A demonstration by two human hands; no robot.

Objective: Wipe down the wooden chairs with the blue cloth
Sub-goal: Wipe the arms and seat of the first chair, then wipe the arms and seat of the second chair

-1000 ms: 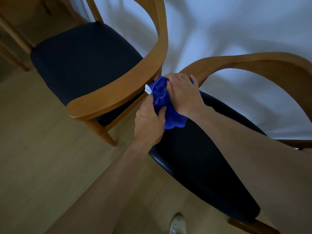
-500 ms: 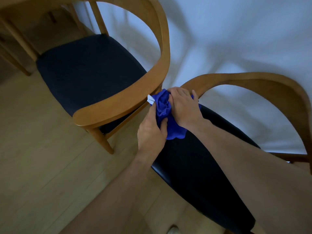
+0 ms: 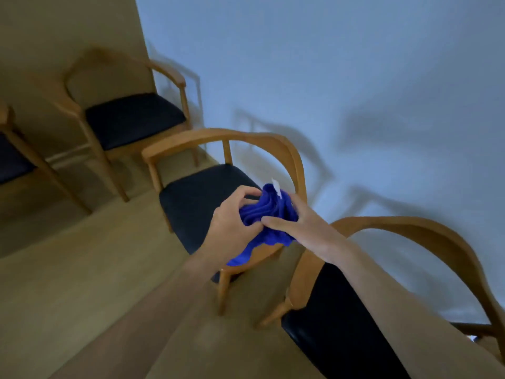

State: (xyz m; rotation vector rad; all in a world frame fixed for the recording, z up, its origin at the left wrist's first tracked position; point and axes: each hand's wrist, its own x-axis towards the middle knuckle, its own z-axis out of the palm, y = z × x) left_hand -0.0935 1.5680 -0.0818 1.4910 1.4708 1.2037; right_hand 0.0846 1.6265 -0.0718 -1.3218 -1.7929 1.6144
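Both hands have lifted the blue cloth [image 3: 269, 214] away from the chair arm where it was pressed half a second ago, and the view has swung upward to take in more of the room. That suggests a pause in wiping, likely to regather the cloth before the next wooden surface.

Bunched into deep folds, the cloth is a vivid royal blue with a small white tag [image 3: 276, 188] sticking up from its top. It is held in the air between the two hands, above the seat's right edge of the middle chair [image 3: 218, 138], touching no wood. One loose corner hangs down below the hands.

On the cloth's near side, the left hand [image 3: 232, 222] has its fingers curled into the fabric, gripping it. From the other side, the right hand [image 3: 303, 228] clamps it, with the thumb pressed across the folds.

Beneath the right forearm stands the nearest chair [image 3: 426, 231], its curved wooden arm and dark seat partly covered. A third chair [image 3: 131, 77] stands farther off by the tan wall, and a fourth chair [image 3: 11, 149] shows at the left edge. All have light wooden frames with dark padded seats, on a pale wood floor [image 3: 68, 269] against a white wall [image 3: 328, 77].
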